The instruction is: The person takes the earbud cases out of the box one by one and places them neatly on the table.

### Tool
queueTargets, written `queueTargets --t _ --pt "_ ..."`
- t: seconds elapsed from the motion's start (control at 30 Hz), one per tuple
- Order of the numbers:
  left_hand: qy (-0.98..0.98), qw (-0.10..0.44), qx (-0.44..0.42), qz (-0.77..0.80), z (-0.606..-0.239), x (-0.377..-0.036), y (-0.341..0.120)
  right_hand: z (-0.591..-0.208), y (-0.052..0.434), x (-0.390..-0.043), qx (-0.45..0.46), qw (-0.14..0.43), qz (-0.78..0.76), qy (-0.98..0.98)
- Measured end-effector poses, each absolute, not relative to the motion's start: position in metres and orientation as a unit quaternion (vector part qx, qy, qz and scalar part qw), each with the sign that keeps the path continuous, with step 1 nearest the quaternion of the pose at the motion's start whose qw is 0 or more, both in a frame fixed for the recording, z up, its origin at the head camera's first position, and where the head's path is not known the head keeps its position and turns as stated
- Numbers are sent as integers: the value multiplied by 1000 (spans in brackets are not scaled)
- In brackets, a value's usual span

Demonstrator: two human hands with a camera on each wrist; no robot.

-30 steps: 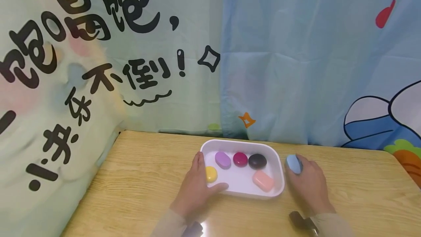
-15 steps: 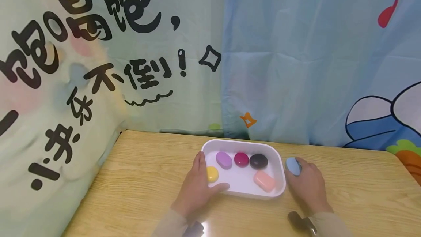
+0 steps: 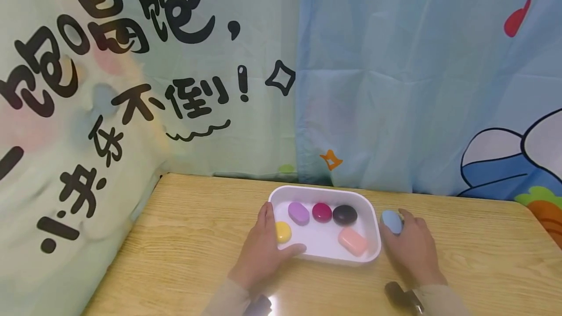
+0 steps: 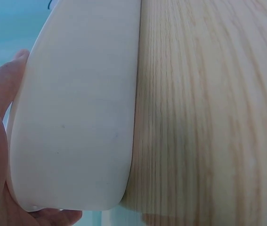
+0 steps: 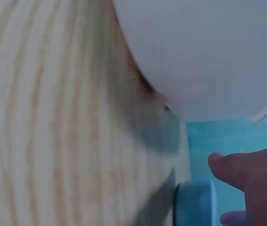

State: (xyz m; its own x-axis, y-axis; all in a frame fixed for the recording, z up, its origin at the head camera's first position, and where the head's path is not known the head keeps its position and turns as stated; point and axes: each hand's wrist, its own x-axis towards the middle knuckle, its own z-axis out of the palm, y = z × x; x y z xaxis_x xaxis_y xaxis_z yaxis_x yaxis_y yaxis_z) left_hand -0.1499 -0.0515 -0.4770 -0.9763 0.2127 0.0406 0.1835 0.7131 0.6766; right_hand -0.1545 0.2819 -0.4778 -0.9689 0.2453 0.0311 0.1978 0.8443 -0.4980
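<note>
The left hand (image 3: 261,252) still grips the tray (image 3: 371,213) at its near-left corner — nothing there has moved. The right hand (image 3: 410,247) keeps its fingers curled round the blue soap (image 3: 391,221) on the counter (image 3: 184,238) — barely shifted, still outside the tray.

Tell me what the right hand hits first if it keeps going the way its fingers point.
The right hand already grips the blue soap; beyond it lie bare table and then, probably, the blue curtain. Depth is uncertain.

Count: one white rounded-rectangle plastic tray (image 3: 371,218). Six coloured soap-like bars in all: purple oval (image 3: 298,213), magenta oval (image 3: 322,212), dark brown oval (image 3: 344,214), yellow round (image 3: 283,232), pink rectangular (image 3: 352,241), light blue oval (image 3: 391,221). One light wooden table (image 3: 189,238). Two hands: left (image 3: 262,252), right (image 3: 412,251).
</note>
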Motion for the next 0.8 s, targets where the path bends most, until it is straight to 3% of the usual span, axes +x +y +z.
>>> queueTargets --t 0.67,0.8 --pt "925 22 107 364 -477 -149 -51 -438 254 -134 -100 137 284 -944" --pt "925 18 112 363 -478 -149 -51 -426 243 -129 -81 134 297 -942"
